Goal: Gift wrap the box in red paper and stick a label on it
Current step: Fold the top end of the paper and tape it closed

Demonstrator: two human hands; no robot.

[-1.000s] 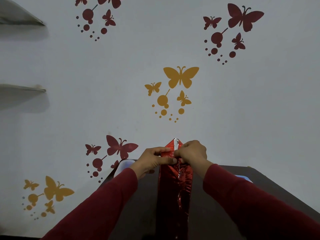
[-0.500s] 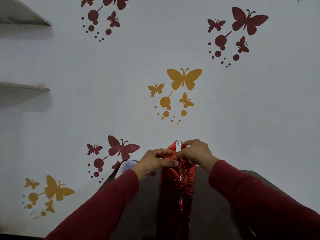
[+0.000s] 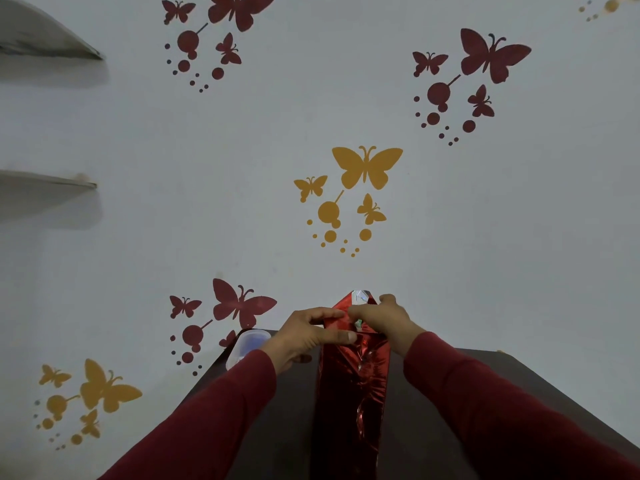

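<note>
Both arms, in dark red sleeves, are stretched forward and brought together; the left hand (image 3: 309, 336) is curled, thumb extended toward the right; the right hand (image 3: 382, 318) is bent downward, fingers pinched at the fold.

I see shiny metallic red paper (image 3: 351, 382), crinkled, with a silver-white patch at its pointed top. My sleeves (image 3: 221, 407) are dark maroon. The counter (image 3: 433, 410) is very dark brown. The wall (image 3: 242, 174) is pale grey-white, patterned with butterfly decals (image 3: 367, 166) and dots in mustard yellow and deep red. A translucent whitish container (image 3: 247, 344) shows a bluish tint.
</note>
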